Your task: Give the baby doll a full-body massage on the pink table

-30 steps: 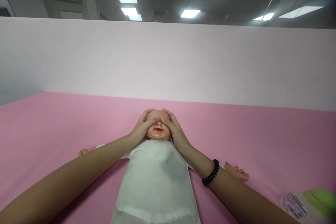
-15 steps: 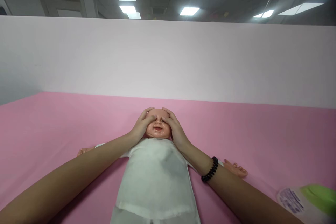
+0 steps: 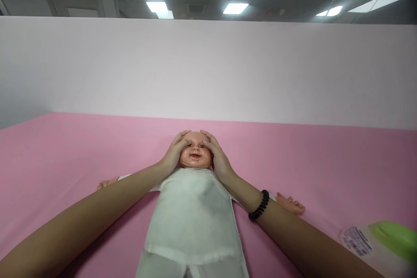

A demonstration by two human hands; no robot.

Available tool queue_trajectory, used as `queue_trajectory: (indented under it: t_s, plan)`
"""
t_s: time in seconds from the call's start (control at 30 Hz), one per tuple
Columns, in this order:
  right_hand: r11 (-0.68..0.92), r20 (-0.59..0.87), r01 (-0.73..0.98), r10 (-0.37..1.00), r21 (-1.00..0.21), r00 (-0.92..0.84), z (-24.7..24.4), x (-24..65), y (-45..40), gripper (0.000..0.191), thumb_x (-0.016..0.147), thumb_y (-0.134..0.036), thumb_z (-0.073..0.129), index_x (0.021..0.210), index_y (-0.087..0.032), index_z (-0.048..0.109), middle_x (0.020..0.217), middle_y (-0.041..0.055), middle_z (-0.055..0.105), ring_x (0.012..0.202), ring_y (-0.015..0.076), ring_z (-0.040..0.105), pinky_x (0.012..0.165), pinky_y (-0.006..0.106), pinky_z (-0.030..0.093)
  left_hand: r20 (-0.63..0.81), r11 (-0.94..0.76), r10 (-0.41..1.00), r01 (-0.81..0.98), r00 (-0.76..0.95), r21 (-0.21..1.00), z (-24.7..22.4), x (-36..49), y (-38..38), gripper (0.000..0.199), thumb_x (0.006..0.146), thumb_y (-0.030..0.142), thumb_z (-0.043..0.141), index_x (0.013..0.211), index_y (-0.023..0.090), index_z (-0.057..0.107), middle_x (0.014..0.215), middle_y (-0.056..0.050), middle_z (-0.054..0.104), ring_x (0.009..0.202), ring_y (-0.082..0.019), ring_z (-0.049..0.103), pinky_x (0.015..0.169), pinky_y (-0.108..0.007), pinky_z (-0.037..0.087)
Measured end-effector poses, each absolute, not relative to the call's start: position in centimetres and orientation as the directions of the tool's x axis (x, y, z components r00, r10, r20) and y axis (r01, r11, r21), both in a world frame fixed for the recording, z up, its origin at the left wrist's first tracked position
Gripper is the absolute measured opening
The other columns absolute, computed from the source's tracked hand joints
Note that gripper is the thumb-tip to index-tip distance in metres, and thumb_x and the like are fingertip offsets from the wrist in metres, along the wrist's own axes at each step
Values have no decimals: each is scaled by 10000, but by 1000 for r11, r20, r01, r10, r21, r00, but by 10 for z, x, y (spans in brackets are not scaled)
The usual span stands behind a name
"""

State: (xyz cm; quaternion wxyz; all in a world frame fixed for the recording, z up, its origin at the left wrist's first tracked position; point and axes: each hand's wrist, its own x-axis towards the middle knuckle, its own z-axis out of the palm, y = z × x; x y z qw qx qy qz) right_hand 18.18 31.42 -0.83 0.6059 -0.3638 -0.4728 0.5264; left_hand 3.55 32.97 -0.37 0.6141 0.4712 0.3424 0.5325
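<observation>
A baby doll [image 3: 195,213] in white cloth lies face up with its arms spread to both sides. My left hand [image 3: 174,152] wraps round the left side of the doll's head [image 3: 196,156], its thumb beside the eye and its fingers over the top. Round the right side of the head curves my right hand [image 3: 218,156], thumb near the other eye. A black beaded bracelet [image 3: 259,205] circles my right wrist. The doll's eyes and open mouth show between my hands.
Under the doll spreads a pink surface [image 3: 325,165], with a white panel [image 3: 208,69] standing behind it. At the lower right lies a white container with a green part [image 3: 394,236], partly behind my right forearm.
Both thumbs have moved outward from the inner eye area towards the sides of the doll's face, so more of its eyes shows. The view has shifted slightly.
</observation>
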Motion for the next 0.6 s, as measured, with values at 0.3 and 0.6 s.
queue_trajectory:
  t_s: [0.3,0.6]
  plan:
    - [210,213,-268,977,-940,19,-10,181,316,470,784,-443,637,1227,-292,594,1378,11,571,1334,243,496,1158,394,390,111,-39,972,-321,208,946,-13,35,337,483,828,355,688,1286,269,563,1218,-54,657,1097,-238,655,949,-364,535]
    - [164,169,-245,986,-956,-3,-5,179,309,505,777,-404,628,1268,-313,548,1339,5,579,1331,236,489,1083,378,476,98,-13,963,-317,252,948,-8,37,329,565,814,367,728,1330,261,523,1229,-80,657,1077,-262,677,974,-419,540]
